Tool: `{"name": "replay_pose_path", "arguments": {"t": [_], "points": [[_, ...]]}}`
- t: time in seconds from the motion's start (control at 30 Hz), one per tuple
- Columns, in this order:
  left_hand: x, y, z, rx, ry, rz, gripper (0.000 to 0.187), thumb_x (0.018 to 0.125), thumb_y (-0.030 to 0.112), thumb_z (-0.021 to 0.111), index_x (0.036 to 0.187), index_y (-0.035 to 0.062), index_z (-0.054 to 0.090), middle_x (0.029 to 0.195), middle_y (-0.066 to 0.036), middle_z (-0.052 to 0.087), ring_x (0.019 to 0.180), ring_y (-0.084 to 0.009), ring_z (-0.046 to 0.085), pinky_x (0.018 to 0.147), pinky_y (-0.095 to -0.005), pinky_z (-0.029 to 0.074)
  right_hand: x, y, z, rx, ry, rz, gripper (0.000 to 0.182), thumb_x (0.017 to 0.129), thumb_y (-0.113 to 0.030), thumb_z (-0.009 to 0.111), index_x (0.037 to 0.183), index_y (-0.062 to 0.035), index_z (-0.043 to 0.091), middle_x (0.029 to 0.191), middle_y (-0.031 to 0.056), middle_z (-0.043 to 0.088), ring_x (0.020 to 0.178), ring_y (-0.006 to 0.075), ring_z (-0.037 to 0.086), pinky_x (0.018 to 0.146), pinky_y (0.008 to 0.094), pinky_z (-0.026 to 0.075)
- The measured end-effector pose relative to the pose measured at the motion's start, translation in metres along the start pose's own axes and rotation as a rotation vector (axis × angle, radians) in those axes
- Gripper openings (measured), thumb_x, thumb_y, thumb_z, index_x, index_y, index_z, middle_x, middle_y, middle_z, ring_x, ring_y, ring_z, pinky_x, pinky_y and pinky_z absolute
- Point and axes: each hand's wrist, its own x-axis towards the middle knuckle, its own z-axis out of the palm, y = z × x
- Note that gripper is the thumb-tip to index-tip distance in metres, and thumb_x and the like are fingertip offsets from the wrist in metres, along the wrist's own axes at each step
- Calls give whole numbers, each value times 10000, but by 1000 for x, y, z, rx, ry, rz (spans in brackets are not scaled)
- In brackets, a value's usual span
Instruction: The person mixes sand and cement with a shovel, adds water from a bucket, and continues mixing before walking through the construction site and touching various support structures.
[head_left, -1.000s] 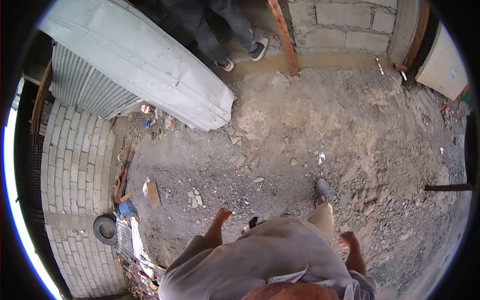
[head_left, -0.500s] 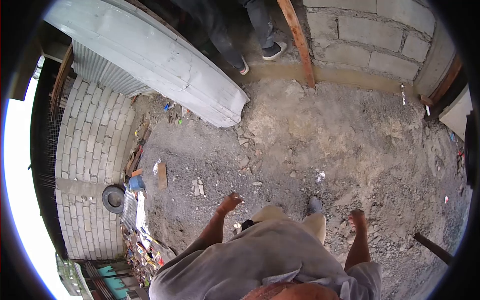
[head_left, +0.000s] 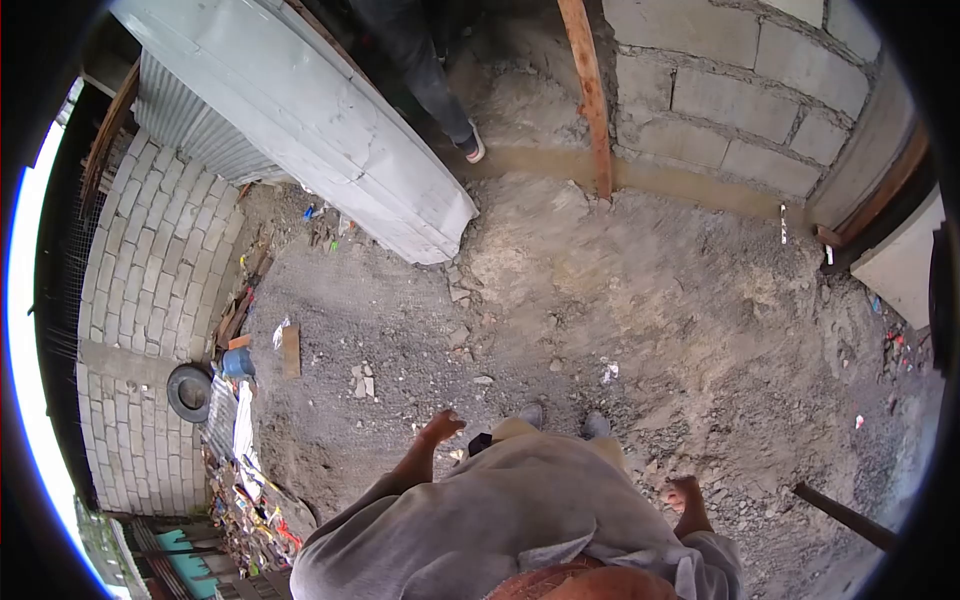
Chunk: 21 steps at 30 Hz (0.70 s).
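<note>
My left hand (head_left: 440,427) hangs beside my body over the gravelly ground. Its fingers are loosely bent, a little apart, and nothing shows in them. On the other side, my right hand (head_left: 683,492) hangs low with fingers loosely curled and slightly apart, also with nothing visible in it. Neither hand touches anything. The tips of my grey shoes (head_left: 596,424) show below my grey shirt (head_left: 500,500), and a small black object (head_left: 480,442) is at my waist.
A bent metal sheet (head_left: 330,140) juts in from the upper left. Behind it a person's leg (head_left: 430,80) stands at a doorway beside a wooden post (head_left: 590,100). A block wall (head_left: 720,90), tire (head_left: 189,392), blue bucket (head_left: 238,363), rubbish (head_left: 255,530) and dark bar (head_left: 845,515) surround the rubble.
My feet have shifted, and both shoe tips now show. My right hand has swung back toward my body. The surroundings slide left in view, and the other person's second foot is out of sight.
</note>
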Motion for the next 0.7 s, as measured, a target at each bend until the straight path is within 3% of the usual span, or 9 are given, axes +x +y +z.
{"name": "replay_pose_path", "arguments": {"t": [0.1, 0.17, 0.27, 0.37, 0.43, 0.47, 0.53, 0.63, 0.7], "points": [[0, 2, -5, -89, -85, -42, 556, 803, 375, 695, 1183, -17, 588, 889, -146, 681, 727, -237, 651, 641, -396, 534, 11, 19, -16, -235, 121, -230, 162, 854, -136, 529, 960, -69, 631, 849, 73, 690, 715, 187, 689, 500, 351, 557], [11, -11, 0, -132, -20, -71, 575, 797, 365, 700, 1214, -11, 573, 888, -145, 679, 718, -241, 639, 642, -389, 530, -14, -25, -19, 249, 49, 77, 145, 825, -110, 546, 929, -72, 640, 833, 71, 690, 709, 189, 689, 498, 357, 555], [42, -51, 12, -161, 39, 4, 617, 781, 363, 713, 1246, -12, 558, 890, -163, 678, 728, -238, 643, 630, -372, 515, 51, -31, -44, 111, -316, -162, 143, 874, -172, 504, 855, -78, 610, 798, 83, 675, 566, 170, 614, 408, 326, 439], [38, -55, 8, -236, 39, 6, 645, 761, 356, 731, 1261, -9, 551, 915, -179, 679, 760, -244, 652, 641, -372, 512, -8, -126, -13, -218, 131, -262, 162, 891, -162, 474, 882, -71, 608, 817, 86, 674, 570, 162, 602, 398, 331, 425], [34, -61, 0, -244, 5, -77, 654, 752, 351, 739, 1258, -18, 550, 938, -186, 678, 801, -258, 658, 683, -385, 520, -17, -170, -4, 184, 67, -109, 171, 898, -158, 467, 897, -65, 610, 844, 86, 682, 579, 160, 601, 396, 350, 428], [29, -65, -3, -262, 5, -66, 654, 752, 351, 739, 1258, -18, 550, 938, -186, 678, 801, -258, 658, 683, -385, 520, -22, -184, -3, 171, 83, -114, 171, 898, -158, 467, 897, -65, 610, 844, 86, 682, 579, 160, 601, 396, 350, 428], [19, -79, -7, -327, 42, -67, 658, 747, 347, 744, 1257, -20, 549, 936, -189, 676, 793, -257, 658, 678, -381, 520, -43, -216, 8, -283, 34, -274, 174, 920, -172, 494, 984, -45, 594, 996, 133, 676, 799, 216, 681, 562, 399, 559], [35, -133, 5, -452, 98, -136, 634, 749, 331, 745, 1242, -22, 559, 931, -187, 675, 762, -254, 654, 646, -360, 516, -97, -274, 42, -98, 118, -48, 142, 910, -135, 518, 986, -37, 588, 986, 125, 684, 831, 209, 687, 600, 403, 573], [48, -184, 19, -480, 101, -146, 637, 753, 319, 742, 1253, -22, 546, 936, -186, 672, 752, -257, 652, 625, -374, 514, -77, -272, 36, -259, -46, -116, 232, 951, -203, 481, 1097, -69, 602, 1087, 95, 678, 840, 221, 657, 707, 429, 569]]}}
